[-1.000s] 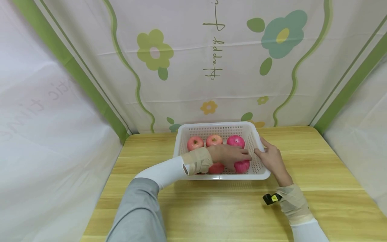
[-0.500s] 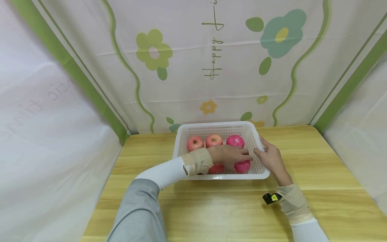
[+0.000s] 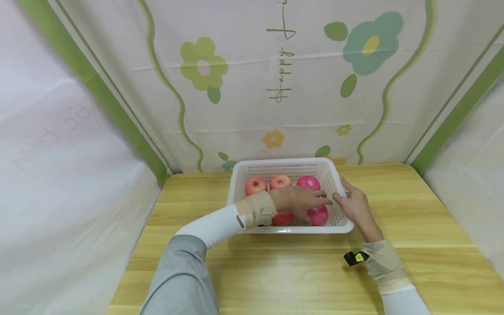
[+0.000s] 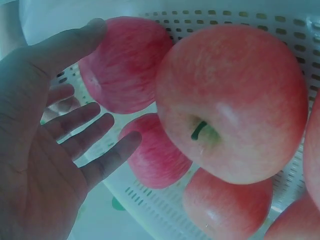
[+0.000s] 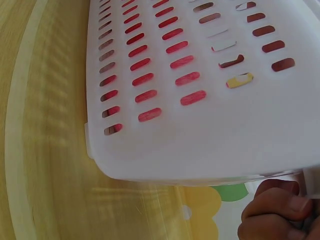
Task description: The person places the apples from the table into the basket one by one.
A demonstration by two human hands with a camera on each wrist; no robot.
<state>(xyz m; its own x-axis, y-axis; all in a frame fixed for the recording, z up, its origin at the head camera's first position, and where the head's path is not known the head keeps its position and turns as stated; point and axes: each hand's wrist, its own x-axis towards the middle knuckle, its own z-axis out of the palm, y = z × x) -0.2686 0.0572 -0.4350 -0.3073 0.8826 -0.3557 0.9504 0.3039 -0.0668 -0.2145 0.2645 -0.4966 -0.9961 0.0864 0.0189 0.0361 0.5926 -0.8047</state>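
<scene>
In the head view, a white plastic basket (image 3: 342, 228) holds several apples. Two lighter red apples (image 3: 256, 186) and a deep pink apple (image 3: 309, 182) line its far side. My left hand (image 3: 301, 200) reaches over the basket, fingers spread, beside another deep pink apple (image 3: 318, 215) at the front right. In the left wrist view its thumb lies against that pink apple (image 4: 127, 65), and the other fingers are extended. A light red apple (image 3: 282, 218) shows partly below the left wrist. My right hand (image 3: 356, 209) grips the basket's right rim; its curled fingers (image 5: 272, 212) appear in the right wrist view.
The basket stands at the back of a wooden table (image 3: 275, 275), close to a printed cloth wall (image 3: 244, 105). White cloth sides (image 3: 78, 183) enclose the table left and right. A small black device (image 3: 354, 258) is strapped at the right wrist.
The left hand's fingers have shifted slightly right and spread, showing more of the front right pink apple. The right hand keeps its grip on the basket rim.
</scene>
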